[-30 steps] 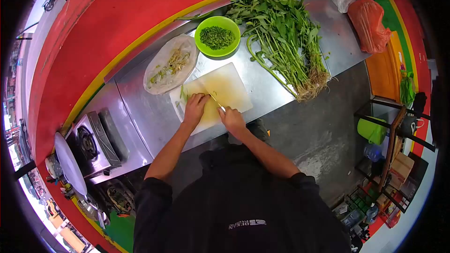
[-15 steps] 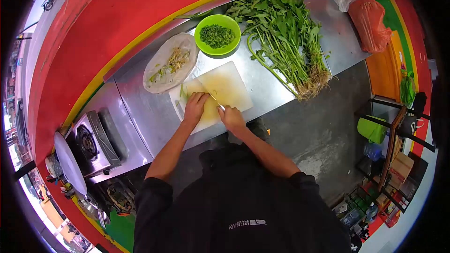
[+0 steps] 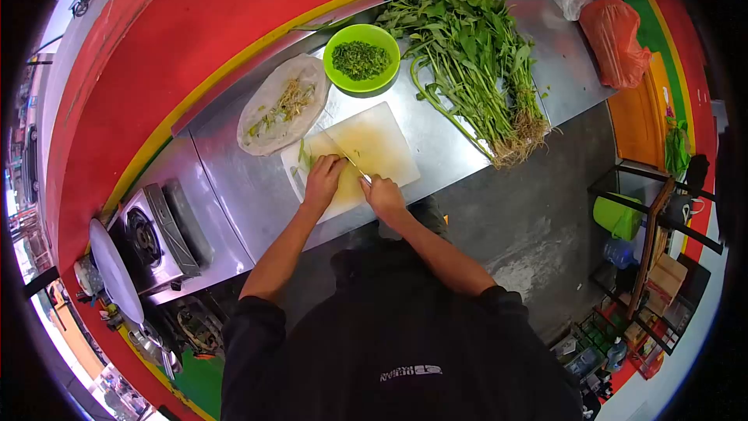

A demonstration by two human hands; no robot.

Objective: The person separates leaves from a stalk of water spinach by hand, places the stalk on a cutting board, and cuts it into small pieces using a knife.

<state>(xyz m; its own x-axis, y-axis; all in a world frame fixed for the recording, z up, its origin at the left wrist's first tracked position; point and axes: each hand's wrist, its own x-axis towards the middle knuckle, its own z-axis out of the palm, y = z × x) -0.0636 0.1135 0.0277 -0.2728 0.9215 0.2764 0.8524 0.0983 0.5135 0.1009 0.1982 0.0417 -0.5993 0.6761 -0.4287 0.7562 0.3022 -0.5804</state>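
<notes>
The right hand [image 3: 383, 193] is closed around the handle of a slim metal-bladed knife [image 3: 354, 164], its blade slanting far and left over a white rectangular cutting board [image 3: 393, 148] with yellowish stains. The left hand [image 3: 322, 181] rests on the board's left half, fingers bent and just beside the blade; whether it pinches something cannot be told, as the fingers cover the spot. Pale green cut stem pieces [image 3: 305, 157] lie on the board just beyond the left hand. Far and left of the board, a translucent plastic bag [image 3: 262, 99] carries pale root trimmings [image 3: 290, 106]. Beyond the board stands a round lime-green bowl [image 3: 333, 76] of finely chopped dark greens [image 3: 361, 60]. To the far right, a large bundle of long-stemmed leafy greens [image 3: 475, 54] lies on the shiny metal counter [image 3: 230, 179], roots toward the near side.
</notes>
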